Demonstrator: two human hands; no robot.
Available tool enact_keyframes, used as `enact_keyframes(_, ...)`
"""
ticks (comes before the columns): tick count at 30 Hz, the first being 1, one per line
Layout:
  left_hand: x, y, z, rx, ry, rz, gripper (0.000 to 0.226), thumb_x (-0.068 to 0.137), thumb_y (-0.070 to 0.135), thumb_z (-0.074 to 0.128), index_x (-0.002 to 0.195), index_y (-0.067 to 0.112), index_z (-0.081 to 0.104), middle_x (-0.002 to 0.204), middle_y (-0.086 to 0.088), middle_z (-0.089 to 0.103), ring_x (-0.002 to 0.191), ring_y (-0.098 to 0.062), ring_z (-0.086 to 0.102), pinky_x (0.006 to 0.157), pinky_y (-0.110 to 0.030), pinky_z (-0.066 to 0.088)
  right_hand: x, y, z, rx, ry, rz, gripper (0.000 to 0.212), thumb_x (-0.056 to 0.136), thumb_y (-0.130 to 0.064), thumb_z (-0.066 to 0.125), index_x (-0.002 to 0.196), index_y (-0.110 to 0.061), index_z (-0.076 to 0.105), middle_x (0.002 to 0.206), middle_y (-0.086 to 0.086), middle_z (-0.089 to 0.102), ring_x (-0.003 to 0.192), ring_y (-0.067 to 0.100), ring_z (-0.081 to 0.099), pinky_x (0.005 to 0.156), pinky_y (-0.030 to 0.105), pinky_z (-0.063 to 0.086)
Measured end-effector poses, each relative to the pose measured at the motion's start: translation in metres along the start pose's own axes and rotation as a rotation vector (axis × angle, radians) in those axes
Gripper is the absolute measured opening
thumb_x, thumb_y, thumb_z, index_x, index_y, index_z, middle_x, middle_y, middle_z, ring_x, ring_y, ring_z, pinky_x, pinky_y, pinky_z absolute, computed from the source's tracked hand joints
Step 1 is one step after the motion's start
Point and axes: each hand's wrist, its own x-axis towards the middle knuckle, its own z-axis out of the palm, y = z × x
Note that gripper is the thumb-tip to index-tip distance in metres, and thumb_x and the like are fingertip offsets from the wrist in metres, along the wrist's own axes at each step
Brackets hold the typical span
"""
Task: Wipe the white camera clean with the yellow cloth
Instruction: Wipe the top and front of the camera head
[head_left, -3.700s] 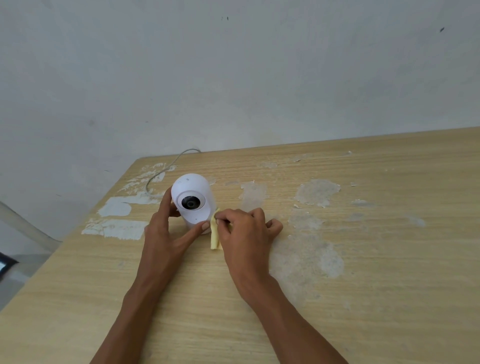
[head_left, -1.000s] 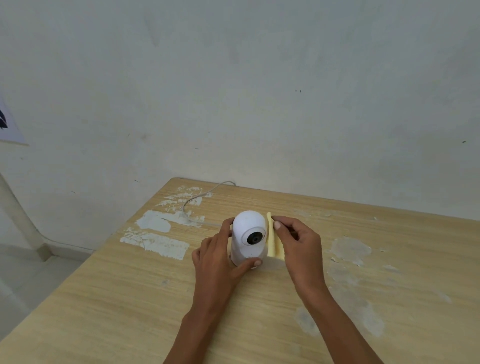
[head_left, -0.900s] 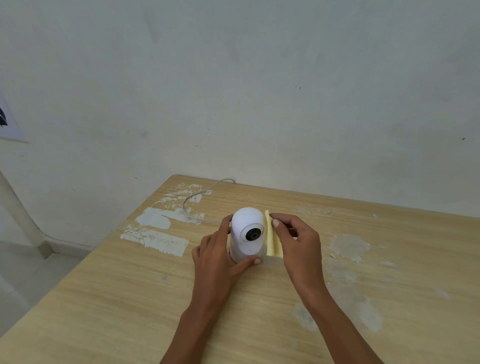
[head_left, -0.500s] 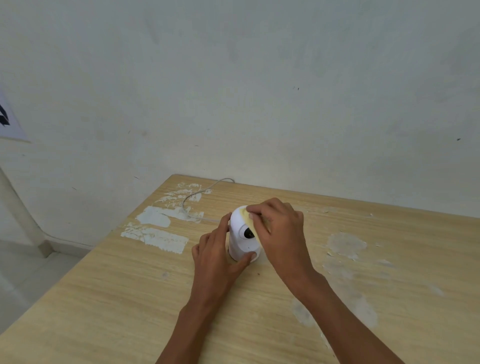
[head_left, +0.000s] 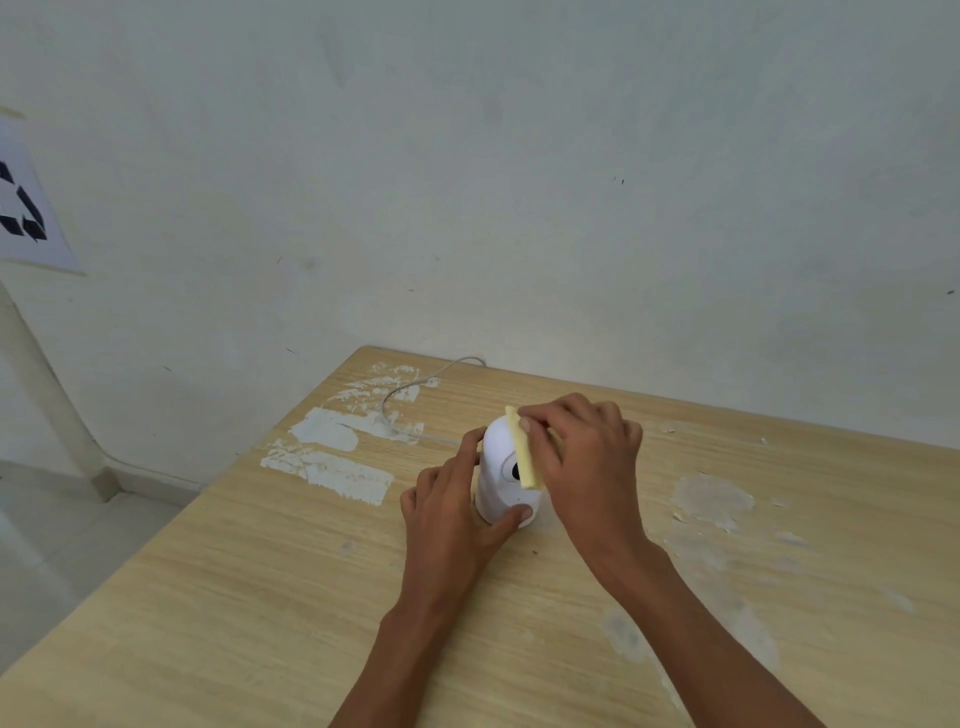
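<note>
The white camera (head_left: 497, 470) stands upright on the wooden table (head_left: 311, 597), its dark lens partly showing. My left hand (head_left: 447, 512) wraps the camera's base from the left, thumb across the front bottom. My right hand (head_left: 584, 462) presses the folded yellow cloth (head_left: 524, 449) against the camera's upper front and right side. The cloth covers part of the lens and much of it is hidden under my fingers.
A thin white cable (head_left: 415, 387) runs from behind the camera to the table's far left corner. White worn patches (head_left: 327, 457) mark the tabletop. The table's left edge drops to the floor (head_left: 62, 530). A wall stands close behind.
My right hand has brought the cloth from beside the camera onto its top and front, sliding it over the lens. My left hand has kept its hold on the base.
</note>
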Motion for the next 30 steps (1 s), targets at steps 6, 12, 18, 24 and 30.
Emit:
enact_keyframes(6, -0.007, 0.007, -0.01, -0.042, 0.026, 0.018, 0.1, 0.067, 0.081, 0.056, 0.155, 0.04, 0.031, 0.14, 0.019, 0.052, 0.134, -0.01, 0.041, 0.101, -0.026, 0.018, -0.002, 0.001, -0.001, 0.244, -0.02, 0.106, 0.017, 0.097, -0.022, 0.06, 0.102, -0.028, 0.075, 0.094, -0.014, 0.068, 0.09, 0.013, 0.059, 0.09, 0.04, 0.041)
enact_keyframes(12, -0.012, 0.046, -0.042, -0.083, 0.295, 0.278, 0.05, 0.095, 0.05, 0.059, 0.142, 0.033, 0.055, 0.138, 0.019, 0.058, 0.129, -0.006, 0.051, 0.109, -0.014, 0.022, 0.006, 0.0, -0.023, 0.639, 0.016, 0.31, 0.004, 0.093, -0.017, 0.069, 0.093, -0.021, 0.068, 0.086, -0.011, 0.07, 0.081, 0.004, 0.063, 0.07, 0.014, 0.048)
enact_keyframes(18, 0.025, 0.064, -0.054, 0.004, 0.16, 0.41, 0.038, 0.095, 0.037, 0.065, 0.132, 0.029, 0.067, 0.123, 0.014, 0.07, 0.113, -0.014, 0.061, 0.099, -0.04, 0.046, 0.021, -0.005, -0.033, 0.929, -0.046, 0.425, 0.006, 0.094, -0.018, 0.069, 0.098, -0.014, 0.069, 0.089, 0.0, 0.076, 0.081, 0.007, 0.071, 0.07, 0.017, 0.054)
enact_keyframes(24, 0.051, 0.05, -0.063, -0.117, 0.298, 0.169, 0.016, 0.096, 0.028, 0.067, 0.11, 0.021, 0.068, 0.106, 0.01, 0.068, 0.098, -0.015, 0.062, 0.084, -0.042, 0.054, -0.001, 0.014, -0.018, 0.698, -0.08, 0.356, 0.017, 0.1, -0.015, 0.056, 0.105, -0.024, 0.069, 0.101, -0.014, 0.073, 0.095, -0.002, 0.064, 0.074, 0.013, 0.046)
enact_keyframes(30, 0.054, 0.059, -0.046, -0.058, 0.058, 0.229, 0.019, 0.098, 0.021, 0.063, 0.117, 0.021, 0.068, 0.113, 0.01, 0.072, 0.104, -0.009, 0.065, 0.089, -0.032, 0.054, -0.026, 0.015, 0.006, 0.622, -0.129, 0.273, 0.021, 0.101, -0.025, 0.058, 0.119, -0.027, 0.066, 0.112, -0.018, 0.069, 0.103, -0.002, 0.064, 0.075, 0.006, 0.044)
